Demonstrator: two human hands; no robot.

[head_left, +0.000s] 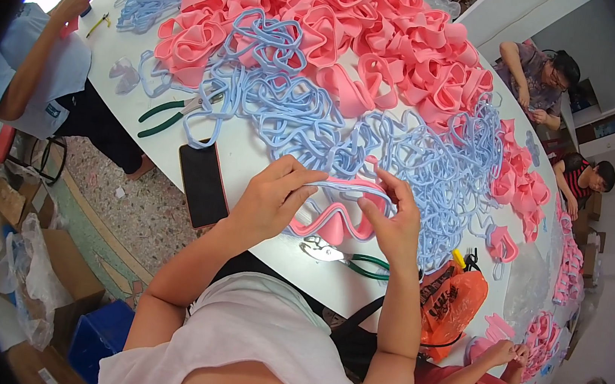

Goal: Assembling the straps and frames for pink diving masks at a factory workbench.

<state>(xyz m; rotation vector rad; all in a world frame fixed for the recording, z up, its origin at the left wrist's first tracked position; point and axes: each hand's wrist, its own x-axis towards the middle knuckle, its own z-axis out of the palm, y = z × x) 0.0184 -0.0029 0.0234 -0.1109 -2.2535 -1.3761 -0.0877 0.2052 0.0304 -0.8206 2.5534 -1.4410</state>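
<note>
Between my two hands is a pink rubber diving mask skirt [334, 228], its nose pocket toward me, with a light blue ring running along its edge. My left hand [274, 194] pinches the upper left of the edge between thumb and fingers. At the upper right, my right hand [397, 219] grips the same edge, thumb on the near side. Just below the skirt lie pliers with green handles [369, 267], touched by neither hand. A tangled heap of light blue rings [293, 114] lies just beyond my hands.
Behind the rings rises a big pile of pink skirts [328, 12]. To the left are a dark phone [203, 186] and green-handled cutters [160, 118]. An orange plastic bag [453, 307] sits by my right forearm. Co-workers are around the white table [119, 79].
</note>
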